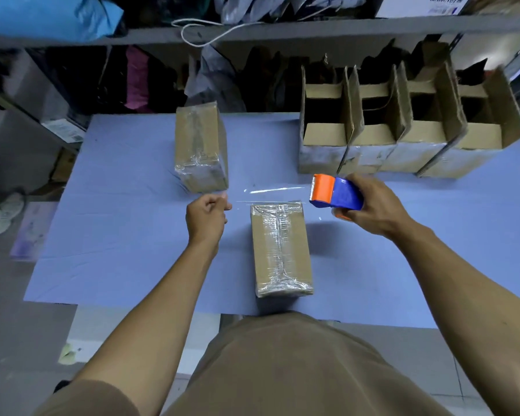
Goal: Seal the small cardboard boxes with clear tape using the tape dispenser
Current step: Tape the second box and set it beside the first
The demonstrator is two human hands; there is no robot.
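My left hand [207, 212] pinches the tape end, my right hand [370, 205] grips the tape dispenser [335, 193] at one o'clock of the near box [279, 250] on the tabletop [117, 235]; I should keep the strip taut and level before lowering it

Near box [279, 250] is matt brown cardboard under glossy, wrinkled clear tape; the tape dispenser [336, 193] is smooth orange and blue plastic; the desk [117, 235] wears matt, creased lilac cloth.
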